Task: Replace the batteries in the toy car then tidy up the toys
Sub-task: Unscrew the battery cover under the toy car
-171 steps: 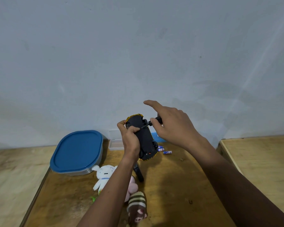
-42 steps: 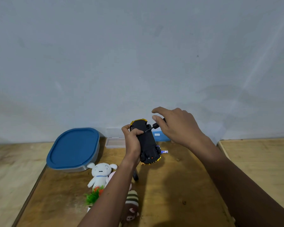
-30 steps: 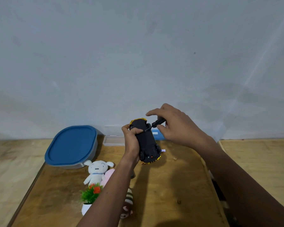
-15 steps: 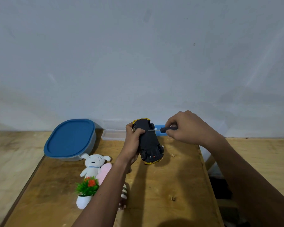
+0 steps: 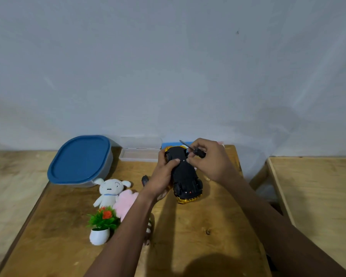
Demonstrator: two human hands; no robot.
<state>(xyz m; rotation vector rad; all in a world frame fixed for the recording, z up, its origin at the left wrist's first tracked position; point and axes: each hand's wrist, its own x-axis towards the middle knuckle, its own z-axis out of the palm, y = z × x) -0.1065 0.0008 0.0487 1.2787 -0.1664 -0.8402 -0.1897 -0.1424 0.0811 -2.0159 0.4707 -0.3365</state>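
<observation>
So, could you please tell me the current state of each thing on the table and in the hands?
toy car: upside down, gripped by the left hand.
screwdriver: held in the right hand, tip pointing away from the car.
blue-lidded container: closed, lid on.
clear case: open, lid raised.
white plush: lying on the table.
pink plush: lying beside the white plush.
potted plant: upright.

Left hand point(image 5: 162, 176), right hand point(image 5: 210, 163) curled, adjacent
</observation>
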